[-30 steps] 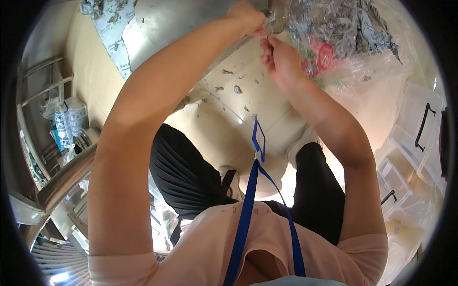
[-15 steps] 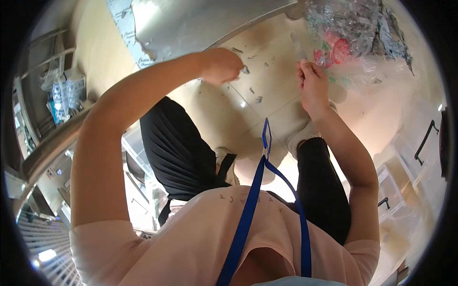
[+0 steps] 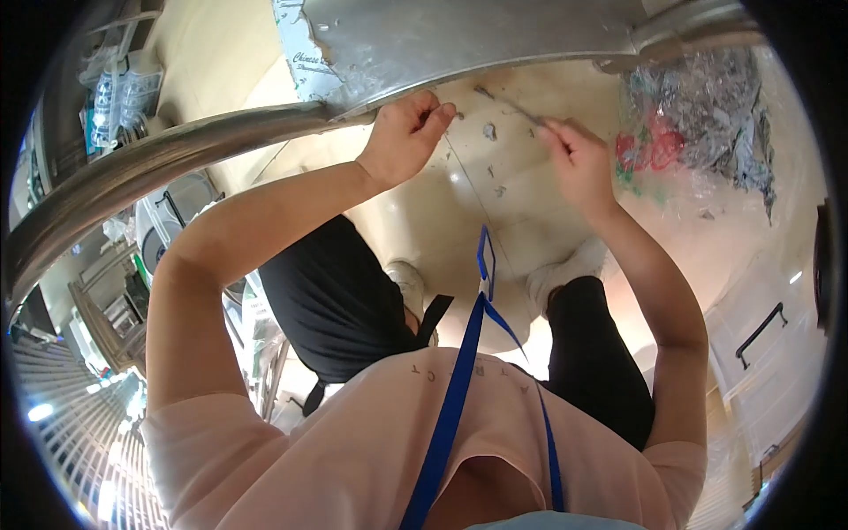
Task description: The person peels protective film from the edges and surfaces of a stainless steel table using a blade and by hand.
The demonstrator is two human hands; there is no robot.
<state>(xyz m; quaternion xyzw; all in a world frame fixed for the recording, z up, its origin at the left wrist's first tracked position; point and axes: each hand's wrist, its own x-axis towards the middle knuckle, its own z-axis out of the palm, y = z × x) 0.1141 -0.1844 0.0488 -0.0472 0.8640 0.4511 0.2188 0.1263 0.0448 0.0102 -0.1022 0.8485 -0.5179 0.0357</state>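
In my right hand [image 3: 580,163] is a thin, knife-like blade [image 3: 517,108], gripped at its near end and pointing left. A grey scrap clings around its tip. My left hand [image 3: 402,141] is closed, with thumb and fingers curled together just below the edge of a steel panel [image 3: 495,40]; what they hold, if anything, I cannot make out. Printed white-and-blue film [image 3: 305,57] with a torn edge covers the panel's left part. Between and below my hands, small grey scraps [image 3: 489,132] lie on the tiled floor [image 3: 459,199].
A thick metal tube [image 3: 177,146] curves along the left, close to my left forearm. Crumpled clear plastic and grey film [image 3: 707,106] lie at the right, with red pieces [image 3: 654,146] among them. A clear drawer with a black handle [image 3: 760,336] stands lower right. My knees flank the floor area.
The view has shifted, so the panel and tube sit lower in it. The blade has swung from pointing up to pointing left. My left hand has turned, showing its curled fingers.
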